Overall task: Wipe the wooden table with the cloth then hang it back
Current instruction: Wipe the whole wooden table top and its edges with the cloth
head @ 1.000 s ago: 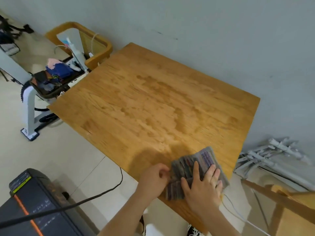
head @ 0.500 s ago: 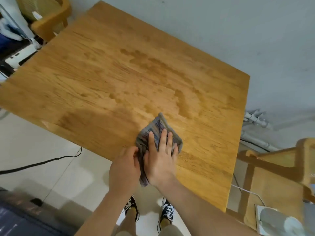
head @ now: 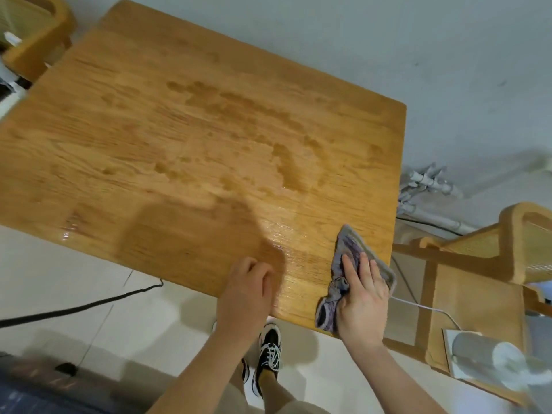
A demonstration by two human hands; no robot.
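The wooden table point(head: 185, 138) fills the upper left of the view, with damp streaks and patches across its top. A grey patterned cloth point(head: 346, 252) lies crumpled at the table's near right corner, one end hanging over the front edge. My right hand point(head: 363, 297) presses flat on the cloth with straight fingers. My left hand point(head: 246, 289) rests at the table's front edge, left of the cloth and apart from it, fingers loosely curled and holding nothing.
A wooden chair point(head: 484, 270) stands close to the table's right side. White tubes point(head: 424, 186) lie on the floor by the wall. A black cable point(head: 74, 307) runs over the floor at left. Another wooden chair point(head: 38, 28) is at top left.
My right hand has slid the cloth right to the table's near right corner. My left hand has come off the cloth and now sits alone at the front edge.
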